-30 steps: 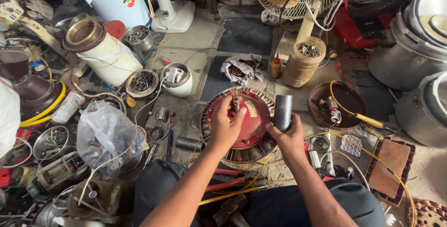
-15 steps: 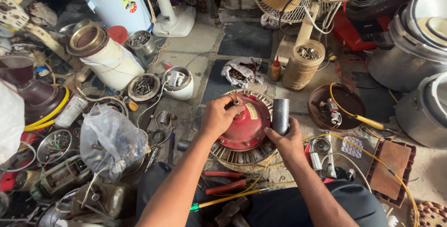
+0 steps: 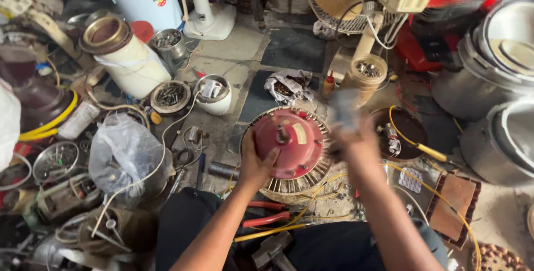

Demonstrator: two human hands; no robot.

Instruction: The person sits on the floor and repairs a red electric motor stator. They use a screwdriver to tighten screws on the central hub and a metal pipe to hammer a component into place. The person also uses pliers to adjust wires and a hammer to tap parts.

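Right hand (image 3: 356,143) raised since — metal cylinder (image 3: 343,110) blurred.

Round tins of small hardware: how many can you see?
3, maybe more hidden in clutter: tin by the white drum, tin beside the white cup, tall tin under the fan.

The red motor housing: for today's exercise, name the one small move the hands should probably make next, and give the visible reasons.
Probably bring the grey cylinder down onto the short shaft atop the red motor housing. The left hand grips the housing's near rim, steadying it on the ribbed ring. The right hand holds the cylinder raised beside the housing, motion-blurred, off to the shaft's side, so it needs lining up first.
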